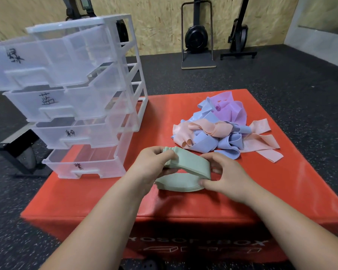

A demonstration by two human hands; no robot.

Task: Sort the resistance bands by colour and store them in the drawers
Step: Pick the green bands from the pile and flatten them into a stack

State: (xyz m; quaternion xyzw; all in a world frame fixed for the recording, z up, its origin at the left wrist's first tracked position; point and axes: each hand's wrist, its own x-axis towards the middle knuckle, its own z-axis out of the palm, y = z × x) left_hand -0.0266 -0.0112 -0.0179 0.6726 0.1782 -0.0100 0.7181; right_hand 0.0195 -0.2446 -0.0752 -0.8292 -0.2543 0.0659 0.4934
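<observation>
Red padded box (183, 207) carries everything; on its left corner stands a clear plastic drawer unit (70, 98), all four labelled drawers pulled open; a tangled heap of peach, blue and purple bands (222, 129) lies toward its right. Near the front, the folded green bands (185, 168) sit gripped between the left hand (150, 164), curled round one end, and the right hand (224, 176), pinching the other.

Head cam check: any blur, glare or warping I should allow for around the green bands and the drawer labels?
Head view: even, soft light, no harsh glare; green bands, left hand and right hand are sharp; the labels on the drawer unit read as clear dark marks; wide-angle bending makes the unit lean; lettering on the front of the red box is soft.
</observation>
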